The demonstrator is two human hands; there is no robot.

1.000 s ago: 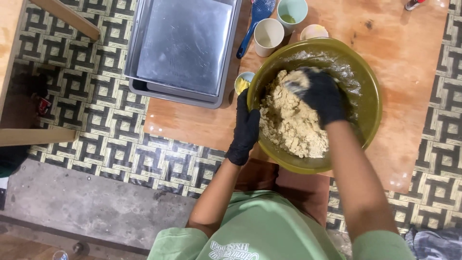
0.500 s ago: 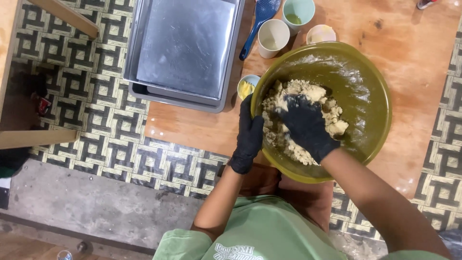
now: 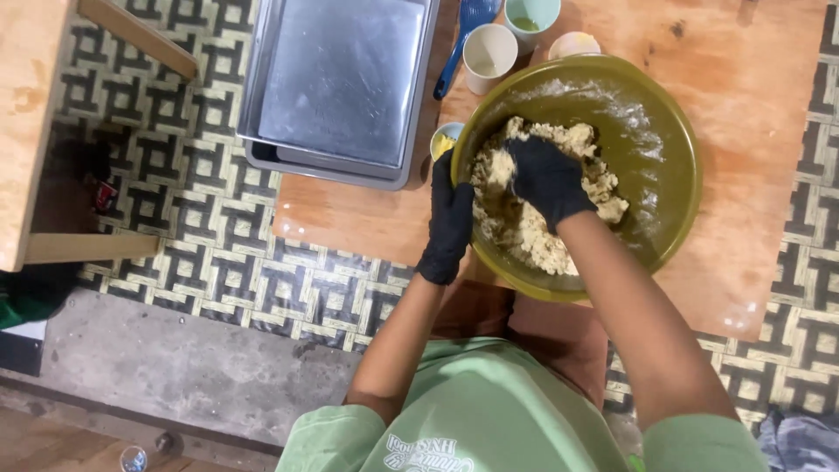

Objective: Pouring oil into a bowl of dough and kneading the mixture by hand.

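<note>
Down in the head view, the gloved right hand point(image 3: 549, 179) presses with curled fingers into crumbly dough point(image 3: 533, 236), which spreads toward six o'clock beneath it. At nine o'clock, the left hand point(image 3: 448, 223) clasps the green bowl's point(image 3: 673, 175) rim.

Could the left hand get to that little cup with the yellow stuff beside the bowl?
Probably yes: the left hand grips the bowl rim right next to the small cup, with nothing between.

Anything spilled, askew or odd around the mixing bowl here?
Nothing stands out. The dough stays inside the green bowl, with flour dusting only its inner wall. The left hand grips the rim, the right hand presses into the dough. The cups stand upright.
</note>
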